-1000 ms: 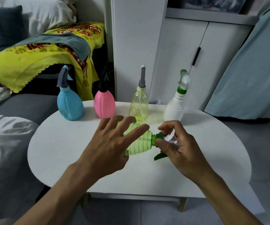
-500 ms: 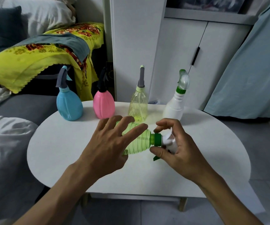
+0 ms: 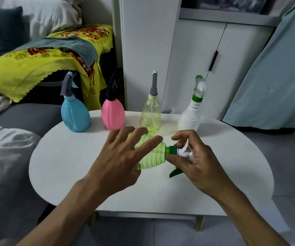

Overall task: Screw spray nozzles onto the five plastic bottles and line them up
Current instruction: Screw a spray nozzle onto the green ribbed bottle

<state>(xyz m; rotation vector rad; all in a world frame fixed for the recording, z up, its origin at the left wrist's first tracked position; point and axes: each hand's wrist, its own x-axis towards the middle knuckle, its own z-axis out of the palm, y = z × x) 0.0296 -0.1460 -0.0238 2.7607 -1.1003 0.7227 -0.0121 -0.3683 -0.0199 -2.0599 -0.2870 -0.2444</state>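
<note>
A ribbed light-green bottle (image 3: 153, 155) lies on its side above the white round table (image 3: 68, 157). My left hand (image 3: 121, 157) grips its body, fingers spread over the top. My right hand (image 3: 194, 157) pinches the white spray nozzle (image 3: 184, 151) at its dark green collar on the bottle's neck; a green trigger (image 3: 176, 172) sticks out below. Along the table's far edge stand a blue bottle (image 3: 74, 113), a pink bottle (image 3: 113, 112), a clear yellow bottle (image 3: 150, 112) and a white bottle (image 3: 189, 118), each upright with a nozzle on top.
A grey sofa (image 3: 18, 118) with a yellow flowered cloth (image 3: 36, 66) sits to the left. White cabinet doors (image 3: 196, 64) stand behind the table. A pale blue fabric (image 3: 276, 77) hangs at the right. Grey floor tiles lie below.
My right hand has shifted its fingers around the nozzle collar, and the white nozzle head now shows more between them. The left hand and bottle have hardly moved.
</note>
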